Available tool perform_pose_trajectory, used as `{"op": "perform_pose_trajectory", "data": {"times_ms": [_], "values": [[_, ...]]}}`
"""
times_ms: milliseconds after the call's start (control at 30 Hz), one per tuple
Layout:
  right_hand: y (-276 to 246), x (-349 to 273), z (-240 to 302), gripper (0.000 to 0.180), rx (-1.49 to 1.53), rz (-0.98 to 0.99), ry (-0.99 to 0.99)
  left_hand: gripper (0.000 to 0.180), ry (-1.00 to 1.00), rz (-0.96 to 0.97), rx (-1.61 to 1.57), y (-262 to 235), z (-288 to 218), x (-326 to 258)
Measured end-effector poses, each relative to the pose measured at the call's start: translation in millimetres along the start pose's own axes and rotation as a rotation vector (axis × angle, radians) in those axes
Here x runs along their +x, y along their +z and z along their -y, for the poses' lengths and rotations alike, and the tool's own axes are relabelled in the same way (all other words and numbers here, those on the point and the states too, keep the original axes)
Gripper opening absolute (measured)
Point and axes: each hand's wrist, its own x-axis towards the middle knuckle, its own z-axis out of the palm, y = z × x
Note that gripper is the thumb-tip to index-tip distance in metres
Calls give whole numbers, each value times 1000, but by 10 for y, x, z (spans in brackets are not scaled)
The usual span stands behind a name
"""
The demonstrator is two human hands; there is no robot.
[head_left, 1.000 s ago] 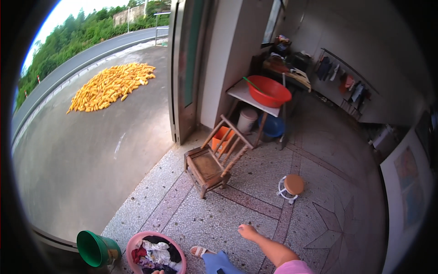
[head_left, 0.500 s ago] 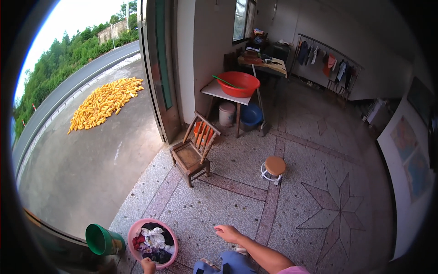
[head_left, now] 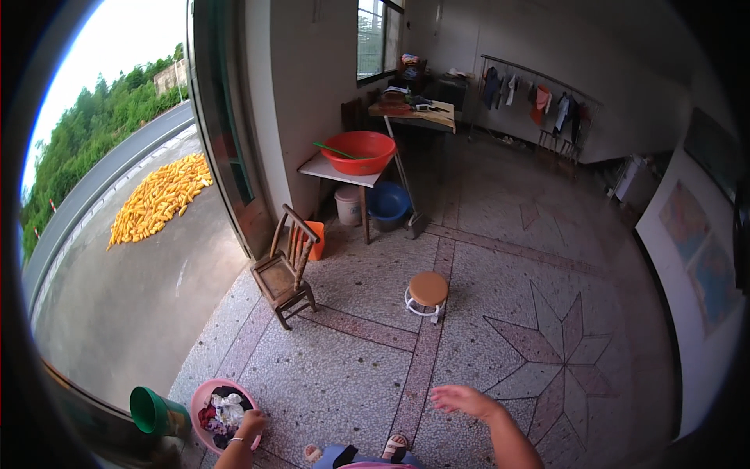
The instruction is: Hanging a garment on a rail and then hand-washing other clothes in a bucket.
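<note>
A pink basin (head_left: 197, 388) filled with dark, white and dark-red clothes (head_left: 226, 406) is at the lower left. My left hand (head_left: 251, 424) is closed at its right rim, and the fingers' far side is hidden. Out to the right, my right hand (head_left: 462, 400) is held over the speckled floor with its fingers stretched out and nothing in them. A green bucket (head_left: 160, 414) is just left of the basin.
A wooden chair (head_left: 277, 280) stands by the doorway, and a round brown-topped stool (head_left: 429, 289) is ahead. Beyond them, a small table (head_left: 320, 166) carries a red basin (head_left: 367, 148). Corn cobs (head_left: 160, 199) lie outside; a clothes rack (head_left: 539, 82) stands far back.
Chair, stool and table have shifted left in the view. My right hand has swung to the right, its fingers now stretched out. More of my left hand and forearm shows at the pink basin.
</note>
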Motion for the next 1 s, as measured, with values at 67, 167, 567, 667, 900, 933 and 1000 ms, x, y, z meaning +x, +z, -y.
{"op": "perform_pose_trajectory", "data": {"times_ms": [67,167,567,667,900,933,1000], "values": [[-444,-192,-35,37,291,-142,11,11,128,40,55,240,98,337],[-1326,-270,-1113,41,936,-323,-59,15,-8,258,-254,710,-450,518],[-1533,-880,-3938,41,47,-678,518,39,34,367,862,1027,-556,862],[-1767,-810,-4301,39,-833,-676,213,35,71,583,600,1154,-1359,1329],[-2171,-1,-1874,38,-197,-879,415,32,325,690,-597,1086,-3699,2019],[-2308,148,-1775,38,-129,-941,459,38,240,503,-89,1186,-3698,2043],[-2593,413,-1794,39,-62,-1016,488,51,102,78,921,1381,-3714,2284]]}}
